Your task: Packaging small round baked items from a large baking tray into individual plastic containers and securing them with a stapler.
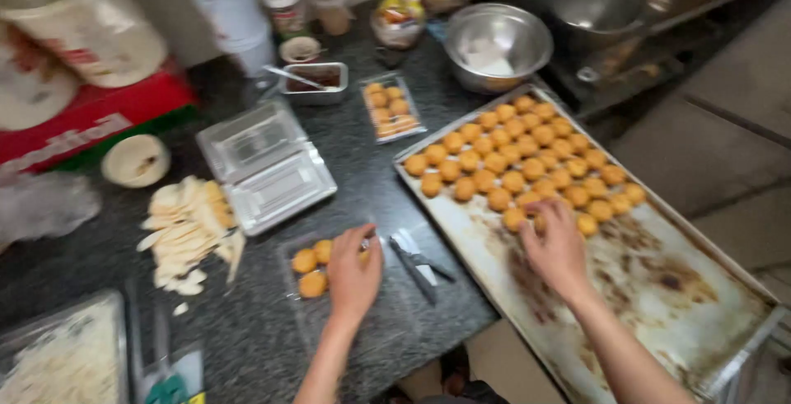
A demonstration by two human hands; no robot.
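Observation:
A large worn baking tray [659,280] lies at the right, its far half covered with several round golden biscuits [515,157]. My right hand [556,247] rests on the tray at the near edge of the biscuits, fingertips closing on one. My left hand [354,272] reaches over a small clear plastic box [301,293] on the dark counter; three biscuits [311,268] lie in the box. Blur hides whether the left fingers hold a biscuit.
An open empty clear box [264,165] and a filled clear box [391,109] lie farther back. A steel bowl [498,42], small sauce dish [313,81], jars, a pile of pale paper pieces [185,231], and a dark tool [420,264] sit around.

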